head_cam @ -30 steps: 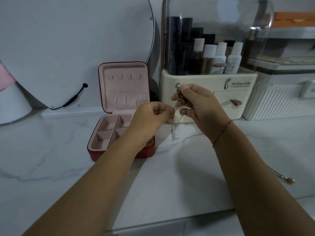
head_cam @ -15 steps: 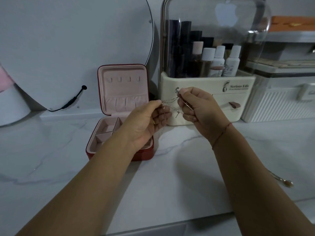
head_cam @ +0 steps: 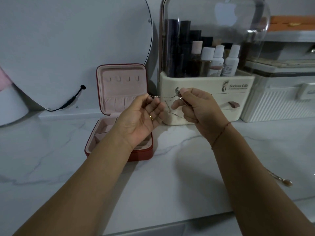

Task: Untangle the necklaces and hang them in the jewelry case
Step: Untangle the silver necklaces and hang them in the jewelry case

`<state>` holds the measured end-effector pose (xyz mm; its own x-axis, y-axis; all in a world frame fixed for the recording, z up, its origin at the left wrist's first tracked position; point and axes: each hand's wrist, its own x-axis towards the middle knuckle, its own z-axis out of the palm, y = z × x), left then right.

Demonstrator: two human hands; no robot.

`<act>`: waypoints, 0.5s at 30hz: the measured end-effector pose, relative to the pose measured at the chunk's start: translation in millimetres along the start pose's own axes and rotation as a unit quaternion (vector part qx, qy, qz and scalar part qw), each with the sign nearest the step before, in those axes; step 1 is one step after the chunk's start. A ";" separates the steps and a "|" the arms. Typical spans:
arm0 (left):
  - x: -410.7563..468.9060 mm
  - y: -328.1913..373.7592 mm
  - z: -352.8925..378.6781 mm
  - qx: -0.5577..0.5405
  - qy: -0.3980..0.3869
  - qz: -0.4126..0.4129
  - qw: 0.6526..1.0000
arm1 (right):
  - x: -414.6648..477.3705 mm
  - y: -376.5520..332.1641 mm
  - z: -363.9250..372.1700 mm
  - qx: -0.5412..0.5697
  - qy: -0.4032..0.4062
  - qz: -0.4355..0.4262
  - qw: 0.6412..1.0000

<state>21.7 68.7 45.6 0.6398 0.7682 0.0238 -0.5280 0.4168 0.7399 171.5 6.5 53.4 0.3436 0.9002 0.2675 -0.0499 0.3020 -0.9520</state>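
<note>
Head camera, looking down over a white marbled bench (head_cam: 51, 159): a thin silvery necklace (head_cam: 167, 106) hangs in the air between two raised hands, its strands crossing in front of a cream organizer (head_cam: 204, 82); the strands are too fine to tell whether one chain or several are caught together. The left hand (head_cam: 141, 120) is turned palm up with a ring (head_cam: 151, 117) on one finger; its fingers are loosely curled, thumb and forefinger pinching one end of the chain. This hand and its forearm hide the near right part of the open red jewelry case (head_cam: 121, 89), which stands on the bench just behind and below. The right hand (head_cam: 199, 109), a thin thread (head_cam: 220, 133) round its wrist, shows its back; its fingers are curled, thumb and forefinger gripping a small metal piece at the top of the necklace, and a lower strand reaches its lower fingers; what that piece is cannot be made out. Four small hooks (head_cam: 122, 78) line the case's upright pink lid. A second necklace (head_cam: 283, 180) lies on the bench at far right, partly hidden behind the right forearm; both forearms are cut off by the lower edge; a round mirror (head_cam: 68, 40) is cropped at top left.
</note>
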 end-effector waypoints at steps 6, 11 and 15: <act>-2.4 1.0 1.0 0.068 0.045 0.010 0.997 | 0.7 0.1 -1.7 -0.015 0.018 0.002 1.000; -3.5 -2.4 1.1 0.220 0.088 0.022 0.971 | 1.9 0.4 -4.0 -0.092 0.117 -0.020 0.989; -2.6 -5.7 -3.3 0.343 0.130 0.072 0.927 | -0.8 -4.4 -6.7 -0.072 0.176 -0.041 0.981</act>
<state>21.2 65.9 39.1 0.3868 0.9204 0.0581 -0.0604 -0.0375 0.9975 177.8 2.4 56.4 0.6452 0.7029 0.2995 0.1157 0.2975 -0.9477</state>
